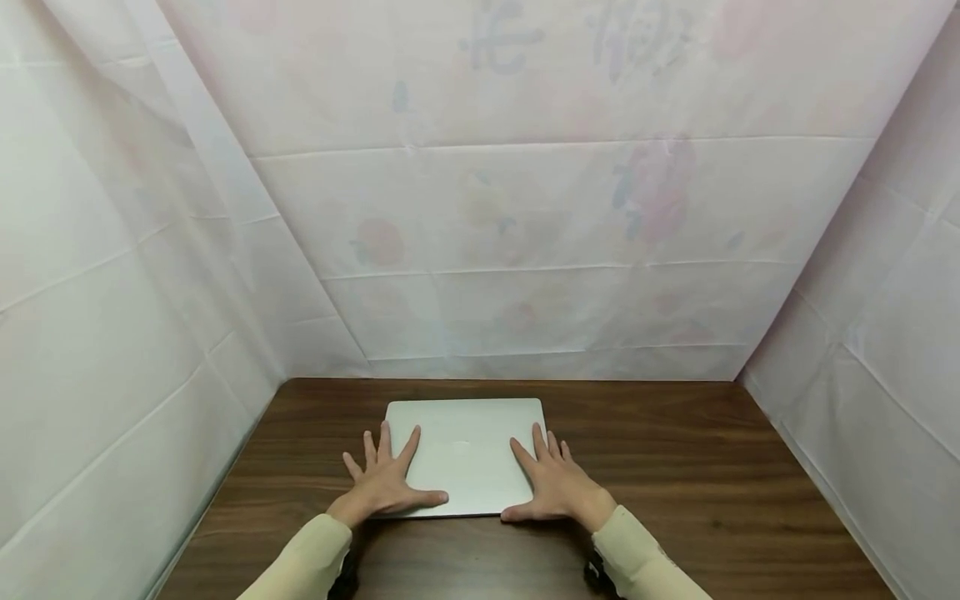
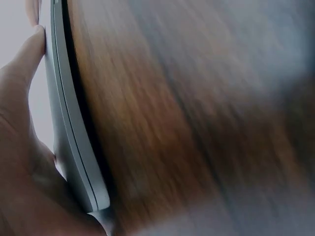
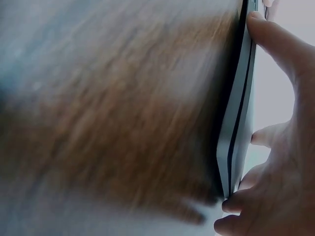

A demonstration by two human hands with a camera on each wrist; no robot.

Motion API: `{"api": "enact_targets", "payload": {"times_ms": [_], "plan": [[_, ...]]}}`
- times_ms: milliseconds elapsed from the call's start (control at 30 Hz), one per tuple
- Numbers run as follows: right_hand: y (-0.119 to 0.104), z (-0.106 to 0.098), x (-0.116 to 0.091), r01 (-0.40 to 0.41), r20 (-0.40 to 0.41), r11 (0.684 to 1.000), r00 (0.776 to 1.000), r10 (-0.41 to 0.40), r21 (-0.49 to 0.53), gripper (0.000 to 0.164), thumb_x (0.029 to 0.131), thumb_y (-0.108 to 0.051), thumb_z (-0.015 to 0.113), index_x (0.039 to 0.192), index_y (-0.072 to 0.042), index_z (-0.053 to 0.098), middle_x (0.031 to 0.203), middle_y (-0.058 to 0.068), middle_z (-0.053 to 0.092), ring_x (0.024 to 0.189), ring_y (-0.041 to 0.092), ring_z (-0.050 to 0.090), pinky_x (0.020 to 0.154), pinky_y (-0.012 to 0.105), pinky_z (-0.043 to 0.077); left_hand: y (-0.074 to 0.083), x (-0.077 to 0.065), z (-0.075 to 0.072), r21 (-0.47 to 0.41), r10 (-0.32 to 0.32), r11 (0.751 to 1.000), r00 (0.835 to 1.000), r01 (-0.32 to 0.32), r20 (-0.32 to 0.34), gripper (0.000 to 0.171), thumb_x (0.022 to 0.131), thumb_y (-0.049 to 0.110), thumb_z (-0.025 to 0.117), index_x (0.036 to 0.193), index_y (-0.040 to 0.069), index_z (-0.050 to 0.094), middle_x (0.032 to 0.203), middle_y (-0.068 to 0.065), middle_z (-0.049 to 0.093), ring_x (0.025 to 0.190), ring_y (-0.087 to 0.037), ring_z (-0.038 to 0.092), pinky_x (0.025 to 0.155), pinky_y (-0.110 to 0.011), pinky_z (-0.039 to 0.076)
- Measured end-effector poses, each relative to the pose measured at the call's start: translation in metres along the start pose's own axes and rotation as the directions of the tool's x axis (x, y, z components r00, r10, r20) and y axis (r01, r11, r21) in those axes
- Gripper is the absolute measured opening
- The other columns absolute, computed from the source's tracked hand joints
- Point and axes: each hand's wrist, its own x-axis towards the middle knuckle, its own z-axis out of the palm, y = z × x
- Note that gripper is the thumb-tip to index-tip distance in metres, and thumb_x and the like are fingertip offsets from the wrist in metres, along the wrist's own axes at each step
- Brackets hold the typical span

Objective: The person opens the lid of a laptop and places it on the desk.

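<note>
A closed silver laptop [image 1: 472, 462] lies flat on the wooden table, a faint logo at the middle of its lid. Across its left side spreads my left hand [image 1: 386, 479], fingers fanned out and thumb on the lid near the front edge. My right hand [image 1: 555, 483] rests at the right side, its fingers also spread, the thumb at the front edge. In the left wrist view the laptop's edge [image 2: 74, 118] runs beside the left hand [image 2: 24, 147]. The right wrist view shows the right thumb [image 3: 275, 37] touching the laptop's front edge [image 3: 236, 118].
The dark brown wooden table [image 1: 675, 467] extends to both sides of the laptop. White fabric with faint printed fruit shapes hangs behind it as a back curtain [image 1: 525, 317], with further white curtains at the left [image 1: 112, 350] and right [image 1: 885, 333].
</note>
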Motion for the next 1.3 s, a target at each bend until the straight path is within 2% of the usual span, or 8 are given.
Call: {"api": "enact_targets", "payload": {"times_ms": [133, 267, 600, 933, 1000, 1200, 1300], "plan": [[0.002, 0.000, -0.002, 0.007, -0.006, 1.000, 1.000, -0.007, 0.019, 0.118, 0.076, -0.083, 0.067, 0.166, -0.018, 0.024, 0.168, 0.033, 0.004, 0.152, 0.058, 0.015, 0.120, 0.070, 0.023, 0.001, 0.003, 0.004, 0.021, 0.022, 1.000, 1.000, -0.022, -0.006, 0.130, 0.064, 0.085, 0.075, 0.166, 0.025, 0.021, 0.170, -0.029, -0.007, 0.151, -0.063, -0.011, 0.104, -0.088, -0.012], [0.004, -0.001, -0.003, 0.011, -0.015, 1.000, 1.000, -0.011, 0.019, 0.118, 0.076, -0.083, 0.067, 0.166, -0.019, 0.025, 0.169, 0.032, 0.004, 0.153, 0.056, 0.016, 0.120, 0.069, 0.023, 0.000, 0.006, 0.006, 0.000, 0.020, 1.000, 1.000, -0.021, -0.022, 0.131, 0.063, 0.085, 0.077, 0.166, 0.024, 0.024, 0.167, -0.034, -0.011, 0.152, -0.060, -0.013, 0.106, -0.086, -0.012], [0.003, -0.001, -0.004, 0.018, -0.019, 1.000, 1.000, -0.018, 0.017, 0.116, 0.076, -0.082, 0.068, 0.165, -0.019, 0.027, 0.169, 0.032, 0.005, 0.155, 0.051, 0.018, 0.120, 0.068, 0.024, -0.001, 0.004, 0.003, -0.014, 0.019, 1.000, 1.000, -0.019, -0.022, 0.130, 0.062, 0.081, 0.080, 0.165, 0.025, 0.026, 0.164, -0.040, -0.012, 0.151, -0.063, -0.008, 0.109, -0.085, -0.010], [0.012, -0.003, -0.013, 0.023, -0.034, 0.999, 0.999, -0.022, 0.026, 0.114, 0.077, -0.080, 0.069, 0.164, -0.018, 0.029, 0.168, 0.034, 0.007, 0.152, 0.056, 0.021, 0.119, 0.069, 0.026, 0.010, 0.002, 0.007, -0.018, 0.048, 0.999, 0.999, -0.048, -0.018, 0.131, 0.062, 0.079, 0.082, 0.165, 0.022, 0.026, 0.163, -0.042, -0.011, 0.151, -0.063, -0.005, 0.111, -0.084, -0.007], [0.015, -0.002, -0.016, 0.026, -0.040, 0.999, 0.999, -0.024, 0.032, 0.114, 0.077, -0.080, 0.069, 0.164, -0.018, 0.030, 0.167, 0.034, 0.008, 0.151, 0.057, 0.022, 0.119, 0.069, 0.027, 0.014, 0.002, 0.008, -0.023, 0.049, 0.999, 0.999, -0.049, -0.014, 0.134, 0.061, 0.078, 0.083, 0.166, 0.020, 0.024, 0.163, -0.042, -0.011, 0.151, -0.063, -0.005, 0.112, -0.083, -0.007], [0.027, -0.001, -0.027, 0.015, -0.041, 0.999, 0.999, -0.014, 0.034, 0.114, 0.077, -0.081, 0.069, 0.164, -0.018, 0.029, 0.168, 0.033, 0.008, 0.151, 0.058, 0.022, 0.119, 0.069, 0.027, 0.026, 0.002, 0.013, -0.051, 0.049, 0.997, 0.999, -0.050, -0.016, 0.156, 0.054, 0.081, 0.085, 0.165, 0.001, 0.010, 0.164, -0.040, -0.010, 0.153, -0.061, -0.003, 0.114, -0.080, -0.007], [0.033, -0.002, -0.032, -0.001, -0.045, 0.999, 0.999, 0.004, 0.052, 0.114, 0.077, -0.080, 0.069, 0.164, -0.020, 0.029, 0.169, 0.032, 0.008, 0.151, 0.058, 0.021, 0.118, 0.069, 0.027, 0.034, 0.003, 0.015, -0.079, 0.059, 0.995, 0.998, -0.061, -0.025, 0.161, 0.051, 0.080, 0.087, 0.163, -0.004, 0.010, 0.165, -0.040, -0.008, 0.153, -0.060, -0.002, 0.114, -0.079, -0.008]]}}
